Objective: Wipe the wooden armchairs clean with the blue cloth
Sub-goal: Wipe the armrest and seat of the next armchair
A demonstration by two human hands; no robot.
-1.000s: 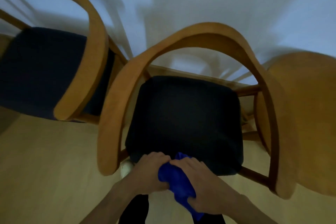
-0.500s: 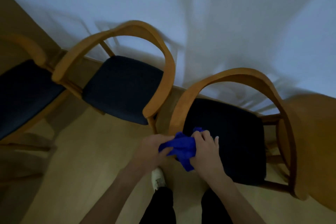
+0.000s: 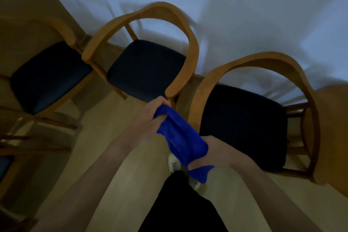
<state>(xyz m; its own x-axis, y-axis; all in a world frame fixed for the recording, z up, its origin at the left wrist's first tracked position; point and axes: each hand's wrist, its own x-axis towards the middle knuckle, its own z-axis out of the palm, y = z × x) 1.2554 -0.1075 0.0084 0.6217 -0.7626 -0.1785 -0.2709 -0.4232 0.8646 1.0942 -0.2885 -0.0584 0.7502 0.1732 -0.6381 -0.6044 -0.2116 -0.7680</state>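
A blue cloth [image 3: 180, 135] is stretched between both hands above the floor. My left hand [image 3: 148, 118] grips its upper end, close to the front tip of the middle armchair's right armrest [image 3: 190, 69]. My right hand [image 3: 212, 154] grips its lower end, in front of the right armchair [image 3: 282, 64], with a tail of cloth hanging below the fist. The middle armchair [image 3: 143, 11] and the right one are curved light wood with dark seat cushions [image 3: 145, 68]. Neither chair is touched by the cloth.
A third armchair [image 3: 45, 75] of the same kind stands at the left, and part of another wooden chair [image 3: 331, 137] shows at the right edge. All stand against a pale wall [image 3: 244, 5]. My dark trousers [image 3: 180, 205] and a white shoe [image 3: 174, 164] are below on the wooden floor [image 3: 120, 175].
The view has swung left and back, bringing the left chairs into sight. The hands have pulled apart, stretching the bunched cloth out, with the left hand moved up toward the middle chair.
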